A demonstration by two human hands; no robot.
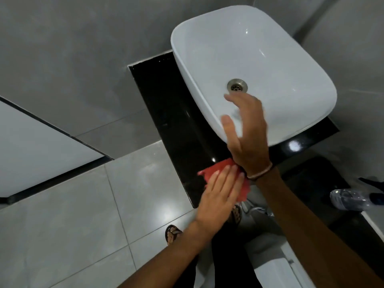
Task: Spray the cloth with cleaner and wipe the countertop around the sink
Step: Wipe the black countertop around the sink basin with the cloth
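Head view, looking steeply down: a white vessel sink (249, 65) is seen seated on a glossy black countertop (176, 125), with a metal drain (237, 85) at the bottom of the bowl. A red cloth (216, 169) is pressed flat on the countertop at the near corner of the sink, just below the bowl's front rim. The left hand (220, 192) is laid palm-down on the cloth with its fingers (230, 175) extended and held together; nothing is gripped, the cloth being only pinned beneath the palm. The right hand (247, 134) is held over the near edge of the sink, spread wide and empty, its fingertips lying close to the drain; a thin band (262, 172) is worn at its wrist, which lies directly above the cloth. A clear plastic bottle (351, 199) with a dark top is seen lying to the right of the sink, well apart from both hands; whether it is the cleaner cannot be told. Grey floor tiles (72, 215) and a sandalled foot (172, 233) are visible below the countertop's front edge, on the near side of the sink.
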